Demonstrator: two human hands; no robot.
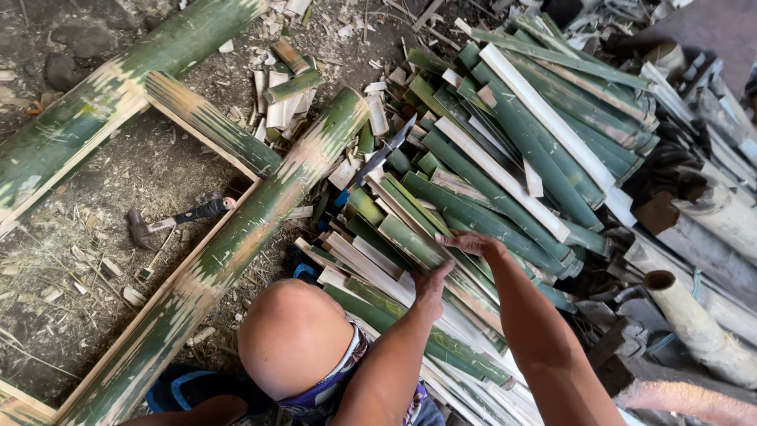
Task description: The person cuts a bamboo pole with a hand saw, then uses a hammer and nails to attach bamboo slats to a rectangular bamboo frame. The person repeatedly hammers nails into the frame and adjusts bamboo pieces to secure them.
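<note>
split bamboo slats (505,181) crowd the right, a knife (384,151) lying atop; bare dirt (150,170) left of the bamboo pole (236,244) stays open.

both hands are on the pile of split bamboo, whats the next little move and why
Probably close the right hand on the green split bamboo strip under its fingers and draw it off the pile. Both hands, the left hand too, lie flat on the strips with no grip yet, and that strip sits on top, uncovered.
</note>
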